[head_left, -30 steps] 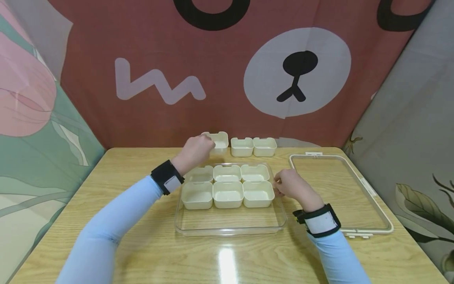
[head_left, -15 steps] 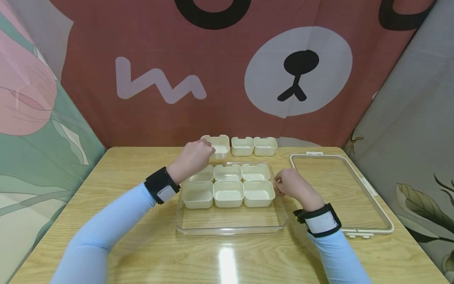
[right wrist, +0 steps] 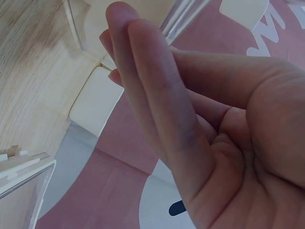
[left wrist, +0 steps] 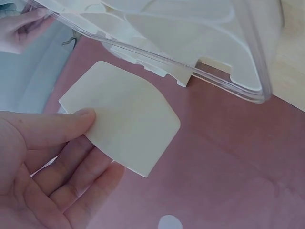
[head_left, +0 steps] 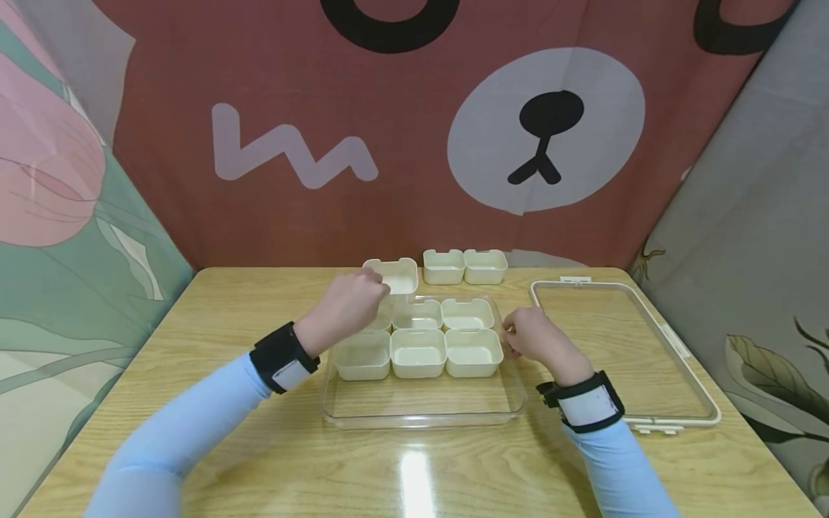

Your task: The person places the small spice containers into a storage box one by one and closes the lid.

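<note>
My left hand (head_left: 346,302) pinches a small cream box (head_left: 403,282) by its left wall and holds it up over the back left of a clear plastic tray (head_left: 421,421). In the left wrist view the thumb (left wrist: 71,126) presses the outside of the box (left wrist: 126,114). Two rows of cream boxes (head_left: 417,363) stand inside the tray; the raised box and left hand partly hide the back left one. My right hand (head_left: 540,342) is at the tray's right wall. The right wrist view shows its fingers (right wrist: 159,76) extended and relaxed, holding nothing.
Another pair of cream boxes (head_left: 443,272) stands side by side at the table's back edge. A clear lid with a white frame (head_left: 686,367) lies flat on the right of the wooden table (head_left: 272,460). Printed cloth (head_left: 414,194) hangs behind and on both sides.
My left hand has brought the cream box from the table's back edge towards me, over the tray's back left. The right hand has stayed at the tray's right side.
</note>
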Action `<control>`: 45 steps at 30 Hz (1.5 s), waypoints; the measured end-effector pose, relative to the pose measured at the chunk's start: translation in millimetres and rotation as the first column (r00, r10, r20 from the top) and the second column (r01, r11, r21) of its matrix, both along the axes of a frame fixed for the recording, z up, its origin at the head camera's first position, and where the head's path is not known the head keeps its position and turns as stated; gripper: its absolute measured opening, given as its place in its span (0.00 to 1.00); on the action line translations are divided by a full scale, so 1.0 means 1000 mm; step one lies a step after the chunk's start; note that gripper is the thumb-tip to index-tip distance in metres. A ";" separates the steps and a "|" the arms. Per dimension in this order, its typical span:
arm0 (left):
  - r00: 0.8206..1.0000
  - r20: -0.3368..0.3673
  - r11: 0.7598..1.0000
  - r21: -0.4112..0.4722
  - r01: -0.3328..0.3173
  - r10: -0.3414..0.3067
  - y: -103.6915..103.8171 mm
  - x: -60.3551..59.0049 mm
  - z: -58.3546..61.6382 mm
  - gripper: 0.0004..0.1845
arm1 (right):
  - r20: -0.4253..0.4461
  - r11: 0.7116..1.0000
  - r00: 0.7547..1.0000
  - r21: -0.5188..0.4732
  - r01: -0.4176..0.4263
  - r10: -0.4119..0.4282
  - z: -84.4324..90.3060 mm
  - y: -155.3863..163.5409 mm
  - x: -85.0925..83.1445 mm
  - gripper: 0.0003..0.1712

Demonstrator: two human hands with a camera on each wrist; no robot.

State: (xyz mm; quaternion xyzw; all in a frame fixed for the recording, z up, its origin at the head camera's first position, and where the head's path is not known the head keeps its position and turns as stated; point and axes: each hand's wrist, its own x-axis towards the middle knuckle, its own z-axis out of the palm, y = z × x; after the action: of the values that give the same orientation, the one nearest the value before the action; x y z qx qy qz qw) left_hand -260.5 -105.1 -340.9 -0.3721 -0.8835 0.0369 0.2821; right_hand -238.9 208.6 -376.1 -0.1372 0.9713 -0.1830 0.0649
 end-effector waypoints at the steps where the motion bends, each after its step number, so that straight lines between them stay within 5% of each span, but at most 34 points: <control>1: 1.000 -0.005 1.000 0.004 0.005 -0.005 -0.001 0.002 -0.001 0.14 | -0.002 1.000 1.000 0.000 -0.003 0.003 0.000 0.000 0.000 0.09; 21: 0.997 -0.042 0.998 -0.002 0.066 -0.066 -0.015 0.047 -0.002 0.15 | 0.007 1.000 1.000 0.007 0.000 0.000 0.002 -0.001 0.002 0.10; 45: 0.991 -0.070 0.994 -0.008 0.111 -0.111 -0.027 0.076 -0.005 0.14 | -0.013 1.000 1.000 0.020 -0.006 0.006 0.001 -0.002 0.002 0.11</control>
State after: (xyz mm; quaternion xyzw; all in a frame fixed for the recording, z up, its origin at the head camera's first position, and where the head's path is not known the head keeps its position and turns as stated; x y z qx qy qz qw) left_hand -184.1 -132.4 -345.5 -0.4198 -0.8508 0.0362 0.3141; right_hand -237.0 206.7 -374.7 -0.1407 0.9731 -0.1720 0.0605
